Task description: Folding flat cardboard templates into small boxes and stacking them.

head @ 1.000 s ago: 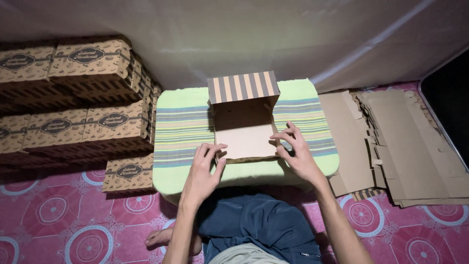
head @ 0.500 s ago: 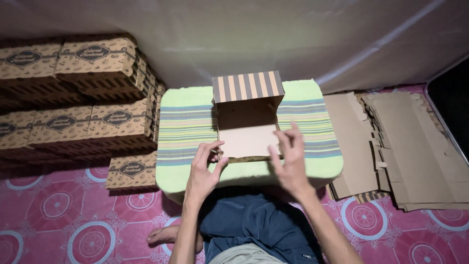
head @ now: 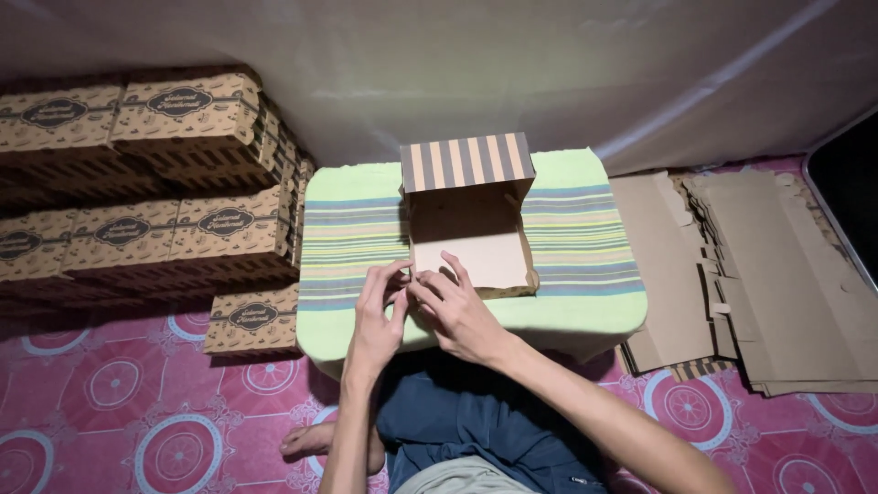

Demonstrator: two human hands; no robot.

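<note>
far left - stacked brown cardboard boxes (head: 155, 174), each w/ a dark oval label on the side and dark stripes lower down. centre: green striped cushion (head: 585, 274) w/ a half-folded cardboard box (head: 468, 229) on it, striped lid flap standing up at the back. left hand (head: 377, 316) and right hand (head: 457, 311) meet at the box's front-left corner - fingers bent, pinching the edge there. right: pile of flat unfolded cardboard blanks (head: 759, 274) on the pink patterned floor mat (head: 137, 421).
</note>
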